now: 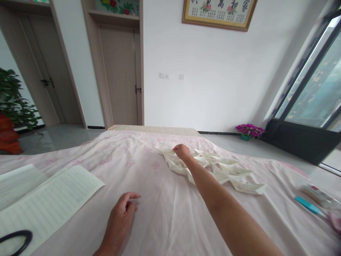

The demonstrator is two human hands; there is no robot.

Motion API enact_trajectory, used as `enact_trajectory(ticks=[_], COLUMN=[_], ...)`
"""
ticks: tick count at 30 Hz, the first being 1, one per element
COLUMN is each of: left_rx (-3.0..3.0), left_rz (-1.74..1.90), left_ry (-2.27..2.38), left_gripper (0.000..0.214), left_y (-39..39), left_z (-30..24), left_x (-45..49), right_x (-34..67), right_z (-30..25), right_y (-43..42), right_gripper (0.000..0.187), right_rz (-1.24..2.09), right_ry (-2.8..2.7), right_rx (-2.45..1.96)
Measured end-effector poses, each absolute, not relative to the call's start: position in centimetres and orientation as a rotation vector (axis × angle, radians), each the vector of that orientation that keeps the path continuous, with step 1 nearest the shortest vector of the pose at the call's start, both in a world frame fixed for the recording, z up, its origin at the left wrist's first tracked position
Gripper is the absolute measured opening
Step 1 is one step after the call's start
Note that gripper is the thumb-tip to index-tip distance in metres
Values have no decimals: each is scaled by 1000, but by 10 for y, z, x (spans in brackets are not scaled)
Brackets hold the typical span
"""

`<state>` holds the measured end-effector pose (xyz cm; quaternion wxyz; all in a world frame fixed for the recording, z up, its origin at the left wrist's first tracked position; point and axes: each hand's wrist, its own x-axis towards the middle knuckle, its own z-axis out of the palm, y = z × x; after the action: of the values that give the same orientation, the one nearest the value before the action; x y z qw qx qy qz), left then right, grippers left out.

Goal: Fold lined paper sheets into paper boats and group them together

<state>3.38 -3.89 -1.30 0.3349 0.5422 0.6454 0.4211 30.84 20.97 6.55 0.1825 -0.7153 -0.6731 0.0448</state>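
Observation:
My right hand (182,151) reaches far out over the bedspread, its fingers pinched on the edge of a folded paper boat (163,150). This boat is at the far left end of a cluster of several similar white paper boats (247,187), some partly hidden behind my forearm. Nearer to me, my left hand (123,215) rests on the cloth with the index finger stretched and the others loosely bent; nothing shows in it. To its left lie lined paper sheets (66,193), with faint writing or print on them.
The pink flowered bedspread (149,185) is wrinkled. A black ring-shaped object (26,236) overlaps the sheets at lower left. On the right lie a blue item (307,205), perhaps a cutter, and a pale box (318,195). Purple flowers (249,131) stand on the floor beyond.

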Motion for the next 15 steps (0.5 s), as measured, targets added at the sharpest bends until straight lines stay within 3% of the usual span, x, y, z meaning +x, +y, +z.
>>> enact_trajectory(ticks=[15], left_rx=[1486], left_rz=[1088], left_ry=[1672], left_gripper=[27], left_y=[-39], left_z=[-12], left_x=[34], right_x=[318], right_z=[72], right_y=[203], right_gripper=[28], right_rz=[156], right_ry=[-2000], right_rx=[-2019])
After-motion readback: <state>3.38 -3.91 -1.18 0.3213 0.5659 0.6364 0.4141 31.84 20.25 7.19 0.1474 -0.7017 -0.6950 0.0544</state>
